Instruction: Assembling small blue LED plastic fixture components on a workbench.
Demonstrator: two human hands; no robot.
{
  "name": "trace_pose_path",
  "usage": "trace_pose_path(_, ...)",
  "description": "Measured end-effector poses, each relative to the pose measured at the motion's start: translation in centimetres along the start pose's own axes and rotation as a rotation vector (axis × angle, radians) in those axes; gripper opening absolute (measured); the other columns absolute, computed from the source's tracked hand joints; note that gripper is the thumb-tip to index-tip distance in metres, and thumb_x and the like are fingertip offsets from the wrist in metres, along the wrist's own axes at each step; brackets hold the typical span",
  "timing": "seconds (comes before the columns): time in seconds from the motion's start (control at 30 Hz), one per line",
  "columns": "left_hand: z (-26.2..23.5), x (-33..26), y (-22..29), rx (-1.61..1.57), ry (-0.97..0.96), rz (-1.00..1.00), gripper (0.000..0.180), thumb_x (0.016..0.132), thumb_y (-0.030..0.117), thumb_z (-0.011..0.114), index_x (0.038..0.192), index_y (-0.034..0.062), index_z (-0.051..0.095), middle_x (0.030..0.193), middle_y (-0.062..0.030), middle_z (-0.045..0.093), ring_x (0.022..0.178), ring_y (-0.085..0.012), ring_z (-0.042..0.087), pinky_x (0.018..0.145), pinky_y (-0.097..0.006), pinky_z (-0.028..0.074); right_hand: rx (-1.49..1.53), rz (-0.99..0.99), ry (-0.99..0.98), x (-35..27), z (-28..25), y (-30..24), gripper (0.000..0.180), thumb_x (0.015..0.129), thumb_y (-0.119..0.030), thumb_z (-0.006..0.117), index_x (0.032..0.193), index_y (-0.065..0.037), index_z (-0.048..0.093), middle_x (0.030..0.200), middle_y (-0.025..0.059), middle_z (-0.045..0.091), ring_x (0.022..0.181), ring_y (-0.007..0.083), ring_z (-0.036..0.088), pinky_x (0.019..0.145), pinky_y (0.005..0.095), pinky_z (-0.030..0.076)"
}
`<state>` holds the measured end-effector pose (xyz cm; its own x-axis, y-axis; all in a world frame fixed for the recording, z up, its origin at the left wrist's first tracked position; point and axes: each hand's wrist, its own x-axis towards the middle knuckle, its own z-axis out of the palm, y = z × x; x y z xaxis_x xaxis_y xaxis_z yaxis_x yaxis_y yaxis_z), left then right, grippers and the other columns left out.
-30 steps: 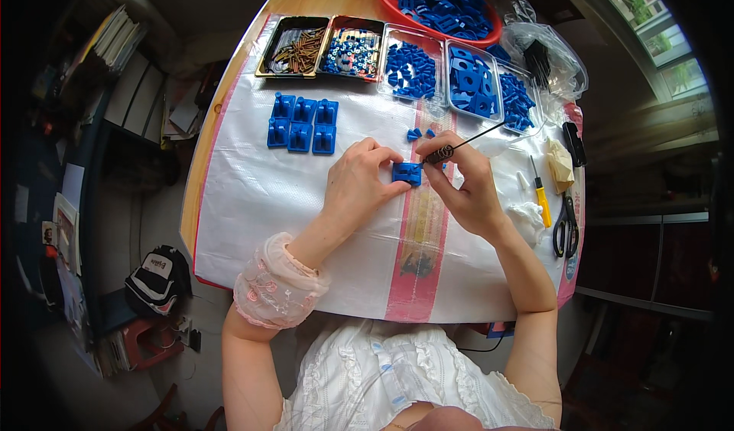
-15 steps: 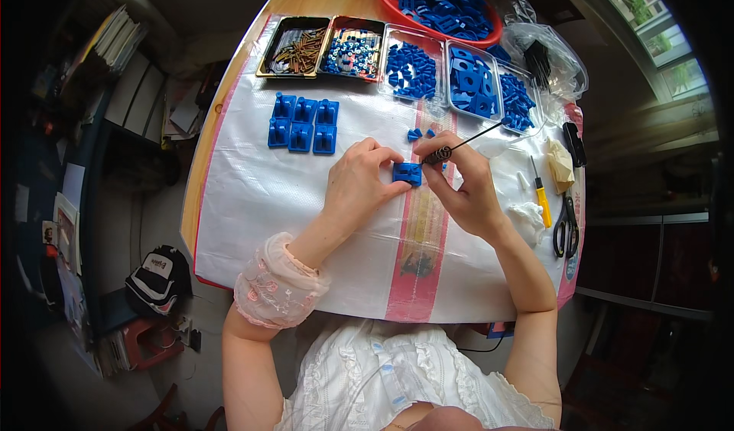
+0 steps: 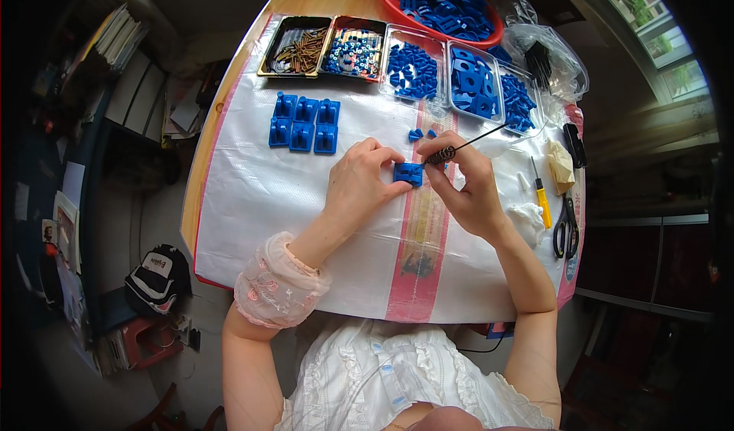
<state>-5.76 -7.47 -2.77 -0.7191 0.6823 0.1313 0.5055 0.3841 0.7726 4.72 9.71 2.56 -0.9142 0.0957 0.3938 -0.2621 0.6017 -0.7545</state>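
My left hand (image 3: pixel 361 179) grips a small blue plastic block (image 3: pixel 408 174) by its left side, thumb and fingertips on its edges, against the white table sheet. My right hand (image 3: pixel 468 190) is closed around a thin dark rod tool with a coiled grip (image 3: pixel 441 156). Its long shaft slants up to the right, and its lower tip touches or nearly touches the block's right upper corner; the exact contact is too small to tell. A few small blue pieces (image 3: pixel 415 135) lie just beyond the block. Further left sit several finished-looking blue hook-shaped parts (image 3: pixel 303 123) in two rows.
Along the back stand trays of brass screws (image 3: pixel 300 49), nuts (image 3: pixel 353 51), small blue pegs (image 3: pixel 413 66) and flat blue plates (image 3: pixel 473 82). Behind them is a red basin (image 3: pixel 498 35) of blue parts. At right lie a yellow-handled screwdriver (image 3: pixel 543 202) and black scissors (image 3: pixel 566 228).
Both hands hold almost the same pose. The rod tool and the block have shifted only very slightly.
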Motion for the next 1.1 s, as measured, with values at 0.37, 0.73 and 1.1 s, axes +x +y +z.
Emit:
trace_pose_path(0.37, -0.05, 0.01, 0.07, 0.007, -0.007, -0.01, 0.035, 0.075, 0.026, 0.093, 0.105, 0.0125, 0.082, 0.094, -0.0055, 0.068, 0.091, -0.0238, 0.069, 0.08, -0.039, 0.055, 0.001, 0.018, 0.024, -0.03, 0.04, -0.07, 0.025, 0.09, 0.006, 0.071, 0.114, -0.001, 0.068, 0.093, 0.008, 0.067, 0.079, 0.0164, 0.064, 0.073, 0.0309, 0.052)
trace_pose_path(0.73, -0.07, 0.01, -0.02, 0.003, -0.009, 0.0, 0.036, 0.074, 0.025, 0.092, 0.106, 0.0111, 0.081, 0.096, -0.006, 0.068, 0.089, -0.0228, 0.069, 0.079, -0.037, 0.056, 0.025, 0.013, 0.036, -0.1, 0.34, 0.28, 0.024, 0.091, 0.006, 0.07, 0.114, 0.0, 0.069, 0.093, 0.0076, 0.067, 0.08, 0.0165, 0.063, 0.073, 0.0307, 0.051)
trace_pose_path(1.1, -0.02, 0.03, -0.01, 0.016, -0.007, 0.003, 0.036, 0.074, 0.025, 0.093, 0.105, 0.0111, 0.081, 0.096, -0.0063, 0.069, 0.088, -0.0233, 0.069, 0.078, -0.038, 0.055, -0.001, 0.037, 0.033, -0.06, 0.06, 0.22, 0.024, 0.09, 0.006, 0.07, 0.114, -0.001, 0.069, 0.092, 0.0071, 0.066, 0.079, 0.0156, 0.063, 0.073, 0.0306, 0.051)
